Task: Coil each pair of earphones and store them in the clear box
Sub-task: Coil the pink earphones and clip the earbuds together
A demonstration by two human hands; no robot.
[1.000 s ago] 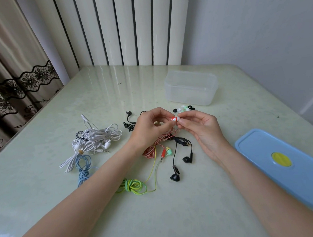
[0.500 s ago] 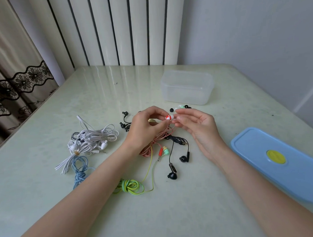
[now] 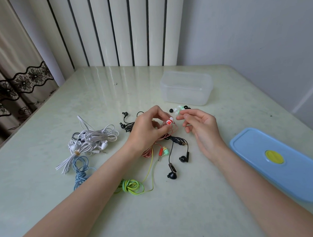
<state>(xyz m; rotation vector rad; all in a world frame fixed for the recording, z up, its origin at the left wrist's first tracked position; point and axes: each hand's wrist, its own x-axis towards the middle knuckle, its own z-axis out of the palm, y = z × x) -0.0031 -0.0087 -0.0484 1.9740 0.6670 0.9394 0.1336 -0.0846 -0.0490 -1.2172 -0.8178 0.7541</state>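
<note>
Pale green and glossy, the table top [image 3: 116, 95] stands before a white ribbed panel and carries all the cables loose in its middle. At the far side the clear plastic box [image 3: 186, 89] waits open and seems to hold nothing yet, while its blue lid with a yellow spot [image 3: 277, 160] lies apart at the right edge; I judge this leaves the opening free for each finished coil.

The left hand [image 3: 145, 131] is raised a little over the pile and pinches, between thumb and bent fingers, the small red and white earbud [image 3: 169, 121] of the pink-red wire earphones [image 3: 163, 137], whose loops hang down under the palm to the table. It probably holds the bud as the starting point for winding.

The right hand [image 3: 202, 127] is just beside the bud but apart from it. Its palm is turned up and inward, and its fingers are loosely bent and hold nothing; the fingertips point toward the bud.

Around them lie the white tangled earphones [image 3: 92, 138], the blue twisted cable [image 3: 81, 170], the green-yellow coiled cable [image 3: 131, 185] and the black earphones [image 3: 178, 153]. Small loose ear tips [image 3: 178, 109] sit just before the box.
</note>
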